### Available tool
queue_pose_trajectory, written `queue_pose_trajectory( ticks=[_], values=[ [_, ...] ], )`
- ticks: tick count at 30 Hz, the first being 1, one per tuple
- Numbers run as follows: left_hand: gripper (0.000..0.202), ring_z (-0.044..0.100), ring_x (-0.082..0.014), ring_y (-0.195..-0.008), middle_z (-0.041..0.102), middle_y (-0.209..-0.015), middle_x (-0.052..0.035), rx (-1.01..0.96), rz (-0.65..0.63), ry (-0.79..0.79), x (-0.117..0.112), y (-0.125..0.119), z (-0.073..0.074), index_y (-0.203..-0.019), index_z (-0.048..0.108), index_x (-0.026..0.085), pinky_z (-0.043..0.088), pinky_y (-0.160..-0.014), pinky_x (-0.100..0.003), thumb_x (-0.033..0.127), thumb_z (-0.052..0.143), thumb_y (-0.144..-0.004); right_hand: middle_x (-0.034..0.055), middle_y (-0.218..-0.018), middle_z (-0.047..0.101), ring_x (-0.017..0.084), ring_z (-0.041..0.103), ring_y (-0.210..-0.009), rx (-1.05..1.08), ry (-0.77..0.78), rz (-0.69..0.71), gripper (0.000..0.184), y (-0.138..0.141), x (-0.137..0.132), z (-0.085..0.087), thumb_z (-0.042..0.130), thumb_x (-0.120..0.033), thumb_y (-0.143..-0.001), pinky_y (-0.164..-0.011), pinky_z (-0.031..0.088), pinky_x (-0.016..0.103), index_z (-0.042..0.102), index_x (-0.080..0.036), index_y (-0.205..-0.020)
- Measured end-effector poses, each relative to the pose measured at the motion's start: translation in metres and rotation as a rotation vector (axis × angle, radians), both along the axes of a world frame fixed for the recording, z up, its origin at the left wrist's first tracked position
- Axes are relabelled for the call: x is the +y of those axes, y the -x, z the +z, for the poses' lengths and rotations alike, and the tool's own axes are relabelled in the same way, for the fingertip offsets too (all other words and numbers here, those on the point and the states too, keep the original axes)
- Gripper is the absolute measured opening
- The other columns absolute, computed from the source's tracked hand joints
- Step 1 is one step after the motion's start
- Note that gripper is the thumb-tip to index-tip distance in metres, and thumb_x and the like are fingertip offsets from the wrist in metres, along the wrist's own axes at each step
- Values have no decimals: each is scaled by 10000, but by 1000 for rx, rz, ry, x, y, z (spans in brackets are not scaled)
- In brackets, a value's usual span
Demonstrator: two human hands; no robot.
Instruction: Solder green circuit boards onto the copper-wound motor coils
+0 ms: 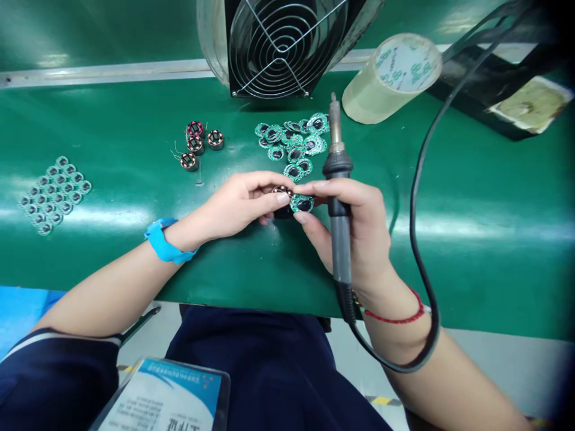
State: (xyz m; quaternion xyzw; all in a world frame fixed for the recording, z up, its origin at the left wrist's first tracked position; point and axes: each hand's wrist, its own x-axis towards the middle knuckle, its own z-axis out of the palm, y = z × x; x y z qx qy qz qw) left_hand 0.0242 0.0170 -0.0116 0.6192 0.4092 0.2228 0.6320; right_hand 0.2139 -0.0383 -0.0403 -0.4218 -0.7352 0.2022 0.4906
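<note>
My left hand is closed around a small copper-wound motor stator, held just above the green table. Thumb and forefinger of my right hand pinch a round green circuit board by its edge, right beside the stator; whether the two touch I cannot tell. A soldering iron also rests in my right hand, its tip pointing up and away from me. Beyond my hands lies a loose heap of round circuit boards. Several more copper-wound stators stand to the left of that heap.
A framed fan stands at the back. Beside it are a roll of clear tape and a soldering-iron stand with a sponge tray. A panel of joined round boards lies far left. The iron's black cable loops over my right forearm.
</note>
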Motion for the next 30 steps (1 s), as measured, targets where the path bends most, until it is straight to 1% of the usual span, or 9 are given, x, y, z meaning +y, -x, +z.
queue_pose_trajectory(
  ticks=[2,4,11,17,20,23,26,27,30],
  values=[
    [208,624,-81,-652,650,-767,-6,-152,39,297,-4,-2,1,-1041,675,145,532,-665,-226,259,611,-879,41,-1090,682,208,659,-963,-18,-26,28,486,1,0,0,665,-99,-800,-772,559,377,513,-270,-1228],
    [171,666,-86,-696,667,-752,-8,-256,88,458,-6,-4,2,-1004,694,140,559,-719,-224,228,613,-882,48,-1082,687,221,666,-948,-18,-39,50,496,1,1,1,659,-93,-798,-745,557,388,506,-269,-1235],
    [199,670,-68,-751,728,-860,-23,-244,168,560,-14,-8,4,-961,740,137,558,-777,-217,123,551,-903,36,-991,684,199,632,-838,-174,-101,-7,459,8,0,4,659,-127,-819,-721,530,379,487,-287,-1213],
    [194,650,-80,-780,702,-841,-22,-170,109,391,-20,-13,11,-974,688,111,536,-816,-247,172,514,-911,21,-865,657,203,568,-722,-323,-91,-88,425,12,1,7,634,-186,-844,-603,499,356,482,-300,-1224],
    [181,633,-86,-768,675,-857,-19,-96,113,211,-13,-10,14,-995,612,127,534,-769,-260,86,547,-831,66,-1026,692,229,621,-838,-289,-98,-43,524,11,1,7,671,-186,-815,-675,518,393,461,-285,-1285],
    [208,605,-108,-800,656,-901,-18,36,276,-85,10,12,21,-1020,555,159,514,-751,-294,125,577,-816,98,-1207,665,268,638,-990,-192,-68,-54,647,7,-1,5,709,-178,-777,-775,536,461,430,-294,-1349],
    [217,524,-93,-831,616,-849,32,267,578,-366,44,54,28,-972,539,175,456,-764,-282,221,665,-801,54,-1239,655,258,648,-965,-97,-2,-112,678,3,-4,1,709,-199,-777,-735,557,463,422,-372,-1367],
    [227,487,-77,-807,580,-793,53,348,673,-395,55,69,29,-940,532,178,434,-748,-270,249,686,-788,43,-1239,653,250,650,-951,-74,11,-121,679,2,-4,-1,705,-205,-781,-724,562,454,420,-390,-1369],
    [189,434,-59,-745,528,-736,54,542,688,-231,74,107,25,-881,545,162,394,-691,-261,245,678,-776,32,-1239,648,234,651,-939,-45,25,-119,685,0,-5,-4,693,-191,-787,-725,564,440,414,-393,-1379]
  ],
)
